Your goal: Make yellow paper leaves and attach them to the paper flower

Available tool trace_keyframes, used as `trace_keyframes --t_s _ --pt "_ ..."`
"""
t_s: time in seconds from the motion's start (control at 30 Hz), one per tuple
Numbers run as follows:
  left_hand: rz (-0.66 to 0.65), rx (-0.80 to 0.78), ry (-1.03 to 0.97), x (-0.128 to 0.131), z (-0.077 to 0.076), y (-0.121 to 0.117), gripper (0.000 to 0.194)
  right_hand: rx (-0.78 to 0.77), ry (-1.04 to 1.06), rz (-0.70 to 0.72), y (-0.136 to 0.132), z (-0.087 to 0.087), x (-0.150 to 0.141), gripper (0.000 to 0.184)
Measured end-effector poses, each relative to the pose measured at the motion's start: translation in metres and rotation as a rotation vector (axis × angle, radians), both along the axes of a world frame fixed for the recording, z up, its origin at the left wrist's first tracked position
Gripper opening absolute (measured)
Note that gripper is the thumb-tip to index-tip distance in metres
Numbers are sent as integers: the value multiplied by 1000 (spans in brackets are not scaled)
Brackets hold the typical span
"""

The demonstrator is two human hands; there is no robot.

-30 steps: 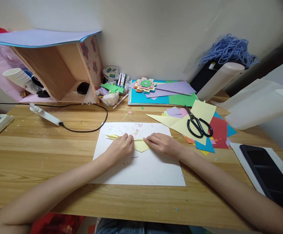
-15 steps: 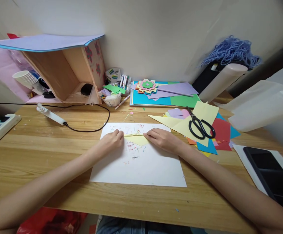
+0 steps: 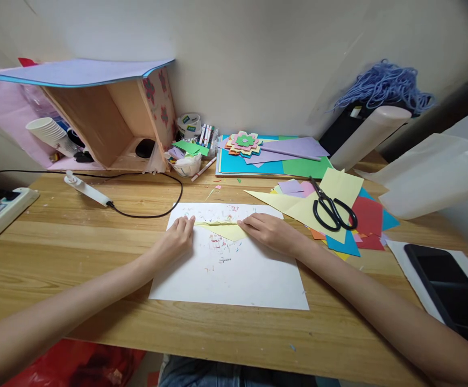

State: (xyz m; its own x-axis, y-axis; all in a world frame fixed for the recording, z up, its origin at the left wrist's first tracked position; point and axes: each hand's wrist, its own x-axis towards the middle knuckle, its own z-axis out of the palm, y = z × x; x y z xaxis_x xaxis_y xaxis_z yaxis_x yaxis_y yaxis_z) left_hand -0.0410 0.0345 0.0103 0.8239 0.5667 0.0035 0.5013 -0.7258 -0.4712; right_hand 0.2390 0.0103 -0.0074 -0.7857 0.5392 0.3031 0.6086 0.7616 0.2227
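A folded pale yellow paper (image 3: pixel 222 229) lies on a white sheet (image 3: pixel 234 269) in the middle of the wooden desk (image 3: pixel 76 236). My left hand (image 3: pixel 175 240) rests at the paper's left end, its fingers curled and pressing down on the fold. My right hand (image 3: pixel 267 231) lies flat on the paper's right end, fingers stretched toward the left. The yellow paper's folded top edge runs between the two hands. Small coloured marks speckle the white sheet around it.
Black scissors (image 3: pixel 331 207) lie on loose coloured paper (image 3: pixel 355 215) to the right. Stacked coloured sheets with a paper flower (image 3: pixel 244 143) sit at the back. A glue gun (image 3: pixel 86 190) with black cable, a wooden box (image 3: pixel 108 123), a power strip (image 3: pixel 0 212) and a dark tablet (image 3: pixel 447 279) surround the work area.
My left hand has slid leftward along the yellow paper's fold, away from the right hand. The right hand has stayed in place on the paper's right end.
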Motion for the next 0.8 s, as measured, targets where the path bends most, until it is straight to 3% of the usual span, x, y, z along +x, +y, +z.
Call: trace_keyframes --t_s 0.1,0.17,0.3,0.37,0.5,0.8 --pt "116 -23 54 14 9 -8 42 -28 12 2 0 0 0 28" --pt "221 6 -17 34 13 -17 44 -42 22 7 1 -1 -1 28" --pt "-13 -199 -230 79 2 -28 48 -43 67 -4 2 -3 -3 27" --pt "31 -285 -306 94 -10 -28 65 -34 54 -1 1 -3 -3 25" --pt "82 -376 -335 99 -28 -24 75 -3 20 -40 -1 0 0 25" --pt "50 -410 -383 93 -31 -22 75 81 33 -142 -11 -3 21 22"
